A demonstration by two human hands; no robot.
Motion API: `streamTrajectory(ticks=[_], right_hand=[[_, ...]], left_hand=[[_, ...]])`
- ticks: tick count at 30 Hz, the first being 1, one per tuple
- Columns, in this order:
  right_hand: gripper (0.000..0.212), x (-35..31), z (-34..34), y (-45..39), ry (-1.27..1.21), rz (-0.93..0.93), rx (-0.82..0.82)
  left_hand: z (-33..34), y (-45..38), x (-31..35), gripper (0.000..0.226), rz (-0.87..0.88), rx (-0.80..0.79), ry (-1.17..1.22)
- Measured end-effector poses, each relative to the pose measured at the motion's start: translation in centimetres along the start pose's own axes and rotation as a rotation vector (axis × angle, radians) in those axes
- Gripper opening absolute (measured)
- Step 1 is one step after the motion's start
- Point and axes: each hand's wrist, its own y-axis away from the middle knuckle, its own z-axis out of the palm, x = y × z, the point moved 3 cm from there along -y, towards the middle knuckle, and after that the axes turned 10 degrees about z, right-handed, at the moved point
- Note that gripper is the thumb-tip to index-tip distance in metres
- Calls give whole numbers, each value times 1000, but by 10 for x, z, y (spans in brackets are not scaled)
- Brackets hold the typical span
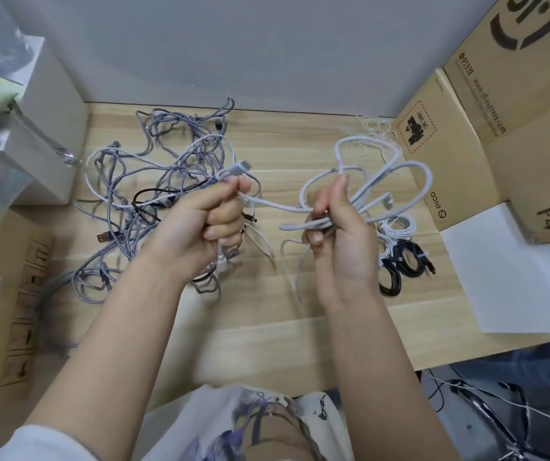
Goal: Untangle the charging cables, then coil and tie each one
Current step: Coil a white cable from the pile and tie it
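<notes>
Cluttered storeroom desk (pixel 300 344) amid shipping cartons (pixel 516 134)

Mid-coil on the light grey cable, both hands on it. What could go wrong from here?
1. The loops in the right hand splay unevenly, so the coil of the light grey cable could spring apart before tying.
2. The left hand hangs just over the tangled pile; trailing slack may snag it again.
3. The finished coils lie close by and could get swept.
</notes>
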Motion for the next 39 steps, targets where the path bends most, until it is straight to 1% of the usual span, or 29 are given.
streamTrajectory(ticks=[2, 4, 5, 6, 9, 10, 12, 15, 16, 18, 20, 23, 24, 25, 26, 28, 30, 31, 34, 39], right_hand=[[39, -4, -2, 4, 56, -22, 15], [39, -6, 0, 7, 78, -37, 3], [39, -7, 1, 8, 74, -45, -13], [38, -7, 3, 9, 62, -46, -32], [36, -7, 3, 10, 64, -12, -70], [36, -7, 3, 11, 83, -3, -76], [42, -6, 3, 11, 123, 7, -72], [46, -4, 3, 9, 197, 18, -64], [45, -3, 3, 7, 211, 22, -64], [45, -1, 5, 4, 194, 23, -69], [43, 3, 7, 0, 139, 36, -91], [43, 8, 9, -3, 82, 60, -127], [45, 8, 9, -4, 60, 66, -147], [45, 7, 8, -4, 34, 70, -175], [44, 4, 8, -3, 13, 73, -209], [42, -3, 7, 0, -6, 84, -269], [42, -10, 5, 4, 16, 99, -299], [43, -12, 4, 6, 47, 102, -306], [44, -17, 4, 13, 128, 108, -320], [45, -33, -3, 19, 83, 99, -320]], left_hand=[[-10, -7, -2, 13, 26, 87, -189], [-20, -13, -5, 23, 72, 199, -415], [-26, -17, -5, 30, 109, 271, -496], [-32, -21, -4, 31, 145, 345, -550], [-52, -31, 4, 18, 213, 569, -596], [-59, -33, 8, 17, 229, 632, -605], [-69, -39, 14, 18, 259, 701, -651], [-64, -46, 24, 18, 331, 688, -738], [-58, -47, 28, 16, 359, 645, -769], [-44, -48, 31, 15, 377, 488, -812], [-32, -47, 28, 14, 310, 292, -864], [-26, -47, 12, 11, 111, 26, -958], [-28, -47, 6, 12, 59, -15, -977], [-32, -48, 1, 13, 38, -22, -1012], [-37, -50, -1, 15, 51, 4, -1075], [-49, -52, 0, 21, 109, 107, -1300], [-59, -52, 6, 33, 144, 263, -1547], [-64, -52, 8, 37, 161, 333, -1591], [-72, -54, 15, 34, 176, 445, -1512], [-71, -57, 33, 39, 234, 574, -1569]])
